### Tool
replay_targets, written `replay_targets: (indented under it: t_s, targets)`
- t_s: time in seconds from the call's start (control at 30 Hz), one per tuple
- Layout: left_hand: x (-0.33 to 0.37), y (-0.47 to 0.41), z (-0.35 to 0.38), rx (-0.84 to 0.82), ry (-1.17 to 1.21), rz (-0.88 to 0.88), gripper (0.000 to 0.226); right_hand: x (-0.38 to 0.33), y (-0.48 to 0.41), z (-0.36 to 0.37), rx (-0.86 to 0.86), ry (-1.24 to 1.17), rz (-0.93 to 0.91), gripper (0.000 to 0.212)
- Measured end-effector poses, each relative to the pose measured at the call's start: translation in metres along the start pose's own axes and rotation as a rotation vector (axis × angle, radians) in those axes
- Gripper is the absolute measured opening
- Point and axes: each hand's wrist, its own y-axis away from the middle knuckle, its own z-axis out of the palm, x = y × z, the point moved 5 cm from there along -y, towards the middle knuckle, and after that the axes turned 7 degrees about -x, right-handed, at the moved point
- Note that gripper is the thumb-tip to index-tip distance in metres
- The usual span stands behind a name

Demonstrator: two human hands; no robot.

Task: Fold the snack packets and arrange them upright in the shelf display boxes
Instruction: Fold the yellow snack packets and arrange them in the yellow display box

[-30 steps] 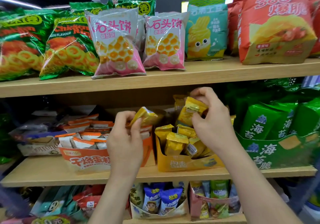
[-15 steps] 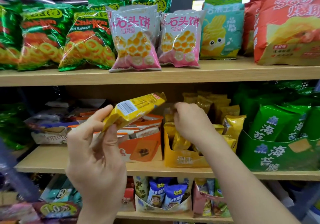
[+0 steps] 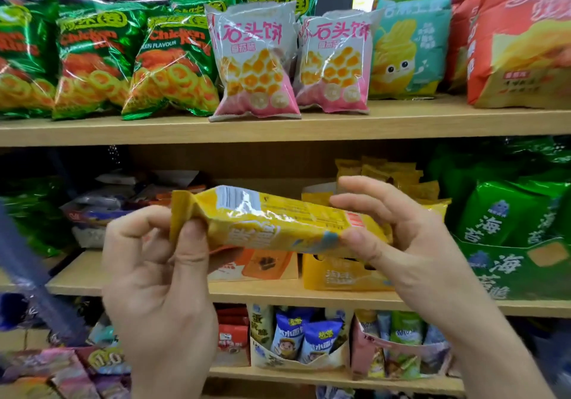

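Wooden shelves (image 3: 370,123) carry green bags (image 3: 173,64) printed "Chicken" and "FLAVOUR" beside pink bags (image 3: 253,64) reading 石头饼. On the shelf below, a green box (image 3: 509,272) marked 海苔 stands just right of a yellow display box (image 3: 340,275). In front of that box a yellow packet (image 3: 278,222) is held level in mid-air. The left hand (image 3: 154,275) has a grip pinching its crimped left end, and the right hand (image 3: 411,244) has a grip pinching the other end.

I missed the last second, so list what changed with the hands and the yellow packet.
The right hand came out of the yellow box and took hold of the right end of the yellow packet. The left hand kept its pinch on the packet and raised it level. The yellow box and the bags on the top shelf stayed put.
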Motion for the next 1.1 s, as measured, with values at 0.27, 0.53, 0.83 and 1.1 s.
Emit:
replay_targets:
  t_s: [0.27,0.53,0.83,1.1]
  targets:
    - [0.002,0.012,0.028,-0.122,0.07,-0.079,0.019,-0.009,0.014,0.017,-0.111,0.335,0.103,0.041]
    - [0.002,0.016,0.04,-0.292,0.042,-0.123,0.018,-0.007,0.019,0.029,-0.049,0.419,0.038,0.045]
    - [0.001,0.015,0.04,-0.682,0.141,-0.129,0.035,-0.004,0.025,0.03,-0.105,0.466,0.068,0.042]
    - [0.01,0.01,0.039,-0.809,-0.264,0.209,0.014,-0.003,0.032,0.029,-0.137,0.591,0.096,0.056]
